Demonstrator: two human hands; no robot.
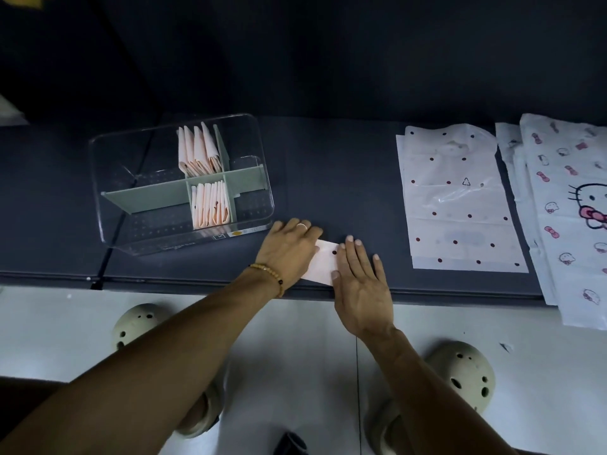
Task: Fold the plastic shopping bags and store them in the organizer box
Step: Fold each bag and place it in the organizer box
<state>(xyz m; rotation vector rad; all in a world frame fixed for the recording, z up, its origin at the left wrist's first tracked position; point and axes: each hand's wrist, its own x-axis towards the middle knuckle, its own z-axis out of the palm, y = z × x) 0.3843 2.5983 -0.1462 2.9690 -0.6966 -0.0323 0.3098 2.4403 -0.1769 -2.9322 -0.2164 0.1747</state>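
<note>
Both hands (289,247) (361,284) flat on folded bag (320,262)

- My left hand (289,246) and right hand (359,277) lie flat on the folded bag (320,262) at the near edge of the table (345,192); the strip between them is narrow
- The organizer box (180,182) stands just beside my left hand, on its far left; its clear walls block a low sideways pass; entry is from above
- Its grey dividers (147,197) leave open compartments left and right of the pink folded bags (210,205)
- Bare tabletop runs between the box and the dotted bag stack (456,198)
- The cartoon-print bags (568,205) cover the far right edge
</note>
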